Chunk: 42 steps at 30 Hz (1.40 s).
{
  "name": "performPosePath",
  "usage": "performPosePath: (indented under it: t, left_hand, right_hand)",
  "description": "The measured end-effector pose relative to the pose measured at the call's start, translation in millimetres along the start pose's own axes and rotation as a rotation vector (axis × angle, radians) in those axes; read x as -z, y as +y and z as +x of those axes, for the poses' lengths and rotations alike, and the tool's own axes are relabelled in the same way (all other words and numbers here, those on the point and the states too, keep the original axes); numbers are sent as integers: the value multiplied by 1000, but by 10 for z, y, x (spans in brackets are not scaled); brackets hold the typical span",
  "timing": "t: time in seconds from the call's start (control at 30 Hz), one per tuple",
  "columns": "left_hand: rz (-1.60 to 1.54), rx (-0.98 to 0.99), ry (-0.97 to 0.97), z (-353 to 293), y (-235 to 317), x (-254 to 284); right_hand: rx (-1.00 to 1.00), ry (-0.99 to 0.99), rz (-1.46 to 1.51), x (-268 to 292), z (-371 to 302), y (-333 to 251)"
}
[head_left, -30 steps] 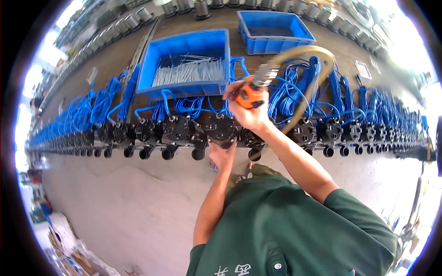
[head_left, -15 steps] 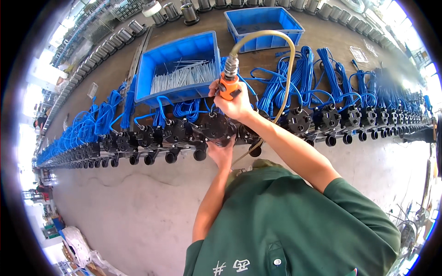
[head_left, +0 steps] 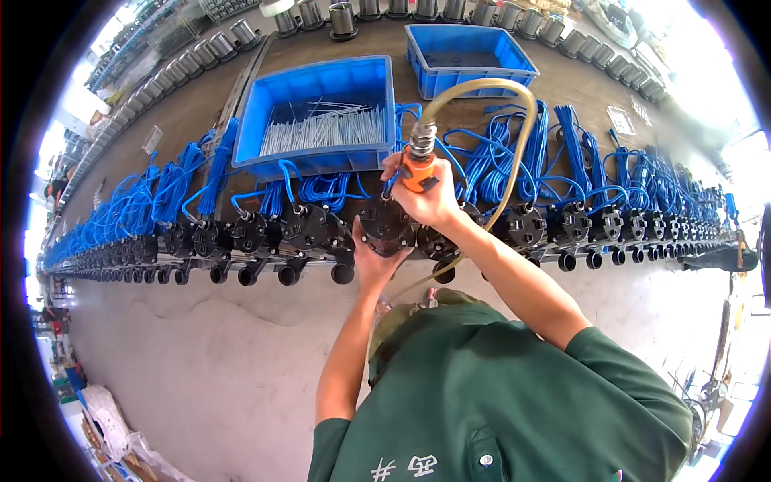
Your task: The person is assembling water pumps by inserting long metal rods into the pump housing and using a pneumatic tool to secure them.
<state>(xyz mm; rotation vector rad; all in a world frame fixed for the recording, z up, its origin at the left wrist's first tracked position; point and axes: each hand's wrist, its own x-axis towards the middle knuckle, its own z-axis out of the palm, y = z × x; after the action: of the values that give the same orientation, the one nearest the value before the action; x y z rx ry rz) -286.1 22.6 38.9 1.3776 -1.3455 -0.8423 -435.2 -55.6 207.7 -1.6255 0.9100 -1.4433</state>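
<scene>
My right hand (head_left: 428,197) is closed around an orange air screwdriver (head_left: 418,170), held upright over a round black pump housing (head_left: 387,223) at the bench's front edge. A beige air hose (head_left: 526,108) loops up from the tool's metal coupling and back down past my right forearm. The driver's tip is hidden behind the fingers, so contact with the housing cannot be judged. Cupped against the near left side of that same housing, my left hand (head_left: 376,261) grips it, with a finger or thumb reaching up its left edge.
More black housings (head_left: 309,229) with bundled blue cables (head_left: 570,145) line the bench edge both ways. Behind them, one blue bin (head_left: 245,128) holds thin metal rods (head_left: 325,131); another blue bin (head_left: 474,83) stands farther back. Steel cylinders (head_left: 343,20) border the brown bench top (head_left: 201,100).
My left hand has shifted from beneath the housing to its left side. The screwdriver remains in my right hand above the housing. The whole view has shifted slightly.
</scene>
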Motion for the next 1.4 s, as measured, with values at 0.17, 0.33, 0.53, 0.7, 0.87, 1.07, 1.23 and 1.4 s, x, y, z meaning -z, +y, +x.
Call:
performPosePath:
  t: [0.17, 0.33, 0.53, 0.7, 0.87, 1.07, 1.23, 1.4]
  left_hand:
    - [46, -133, -63, 50, 42, 75]
    - [-141, -87, -101, 69, -226, -26]
    - [-161, -111, -131, 116, -258, -29]
    - [-138, -101, -159, 146, -145, 156]
    - [-223, -151, -124, 153, -180, 122]
    - [-250, -149, -91, 129, -235, 77]
    - [-242, -217, -33, 165, -359, 33]
    - [-220, -308, 1, 219, -399, 57]
  right_hand:
    - [61, -22, 74, 66, 129, -120]
    - [-37, 60, 108, 15, 86, 9]
    - [5, 94, 111, 42, 96, 29]
    - [-56, 214, 215, -151, 116, -327]
    - [-82, 108, 292, -534, 201, -498]
    - [-131, 110, -51, -861, 252, 52]
    - [-97, 102, -38, -897, 291, 213]
    - [-126, 174, 70, -910, 283, -252]
